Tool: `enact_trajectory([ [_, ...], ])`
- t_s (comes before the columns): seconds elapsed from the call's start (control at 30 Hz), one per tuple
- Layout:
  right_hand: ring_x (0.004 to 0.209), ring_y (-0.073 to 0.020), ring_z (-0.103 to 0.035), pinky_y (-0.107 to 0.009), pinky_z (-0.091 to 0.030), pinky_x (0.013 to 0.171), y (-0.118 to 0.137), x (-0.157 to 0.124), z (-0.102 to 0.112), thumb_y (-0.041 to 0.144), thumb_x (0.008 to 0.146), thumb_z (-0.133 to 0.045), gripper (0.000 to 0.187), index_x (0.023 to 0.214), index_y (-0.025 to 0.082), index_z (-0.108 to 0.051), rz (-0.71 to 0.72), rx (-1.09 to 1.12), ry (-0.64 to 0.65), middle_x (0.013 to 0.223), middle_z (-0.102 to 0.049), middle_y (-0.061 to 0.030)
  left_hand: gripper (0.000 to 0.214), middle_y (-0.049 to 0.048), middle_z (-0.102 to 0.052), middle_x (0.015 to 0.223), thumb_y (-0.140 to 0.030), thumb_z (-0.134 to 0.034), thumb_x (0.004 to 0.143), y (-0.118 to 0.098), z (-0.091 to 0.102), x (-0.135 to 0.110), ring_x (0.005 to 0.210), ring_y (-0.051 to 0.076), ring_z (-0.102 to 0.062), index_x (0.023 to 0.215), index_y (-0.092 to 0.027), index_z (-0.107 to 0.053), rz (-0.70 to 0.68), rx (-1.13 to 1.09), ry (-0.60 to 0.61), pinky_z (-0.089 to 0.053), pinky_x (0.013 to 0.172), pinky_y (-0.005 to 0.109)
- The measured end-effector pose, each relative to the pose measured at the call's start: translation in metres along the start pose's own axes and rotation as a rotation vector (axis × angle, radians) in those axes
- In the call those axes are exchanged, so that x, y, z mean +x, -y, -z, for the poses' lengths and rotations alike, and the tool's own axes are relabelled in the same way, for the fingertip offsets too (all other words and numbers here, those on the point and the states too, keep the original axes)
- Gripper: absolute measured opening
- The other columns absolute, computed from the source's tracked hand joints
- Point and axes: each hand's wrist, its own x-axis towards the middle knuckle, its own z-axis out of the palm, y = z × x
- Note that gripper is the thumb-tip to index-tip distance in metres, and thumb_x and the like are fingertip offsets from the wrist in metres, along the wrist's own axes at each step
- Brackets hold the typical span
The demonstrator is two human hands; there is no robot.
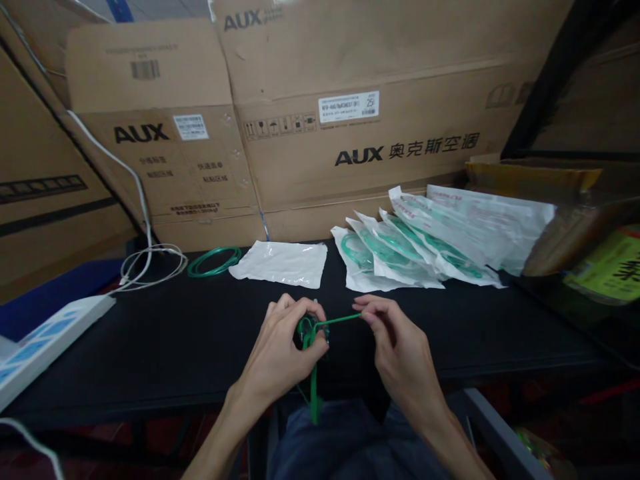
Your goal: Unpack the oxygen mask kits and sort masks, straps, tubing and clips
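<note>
Above the front edge of the black table [165, 347], my left hand [280, 350] is closed around a small clear green plastic piece [304, 327], mostly hidden by the fingers. A green strap [343, 320] runs from it to my right hand [400, 347], whose thumb and fingers pinch its end. The strap is drawn straight between the two hands. More of the green strap hangs down below my left hand. Beyond the hands lies a flat white pouch [280, 263], with a coil of green tubing [197, 267] to its left.
Several white pouches with green tubing [415, 247] lean in a row at the back right. Large cardboard boxes [400, 80] wall the back. A white power strip [55, 333] and white cable [143, 193] occupy the left. A box with a yellow-green label [610, 267] stands right.
</note>
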Motion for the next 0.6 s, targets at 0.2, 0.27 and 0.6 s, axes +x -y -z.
enact_trajectory([
  [0.2, 0.108, -0.0250, -0.070, -0.041, -0.055, 0.098, 0.001, 0.000, 0.004, 0.034, 0.101, -0.055, 0.014, 0.099, 0.022, -0.061, -0.120, 0.136, 0.058, 0.113, -0.072, -0.0115, 0.013, 0.0000, -0.066, 0.089, -0.019, -0.063, 0.087, 0.004, 0.000, 0.000, 0.086, 0.021, -0.056, 0.097, -0.026, -0.068, 0.008, -0.069, -0.034, -0.042, 0.081, 0.034],
  [0.27, 0.114, -0.0242, -0.069, -0.039, -0.056, 0.099, 0.007, -0.001, -0.001, 0.036, 0.097, -0.061, 0.023, 0.116, 0.022, -0.059, -0.195, 0.290, 0.179, 0.123, -0.070, -0.0122, 0.013, 0.0008, -0.068, 0.095, -0.023, -0.064, 0.091, 0.007, 0.000, 0.000, 0.086, 0.020, -0.058, 0.103, -0.026, -0.070, 0.007, -0.165, -0.027, -0.045, 0.080, 0.032],
  [0.6, 0.107, -0.0247, -0.071, -0.038, -0.055, 0.096, 0.007, 0.014, -0.020, 0.037, 0.072, -0.088, 0.068, 0.130, 0.021, -0.056, -0.376, 0.625, 0.365, 0.112, -0.073, -0.0078, 0.030, -0.0030, -0.074, 0.092, -0.028, -0.069, 0.092, 0.013, -0.008, 0.003, 0.070, 0.013, -0.055, 0.120, -0.025, -0.057, 0.033, -0.455, -0.048, -0.046, 0.071, 0.023],
])
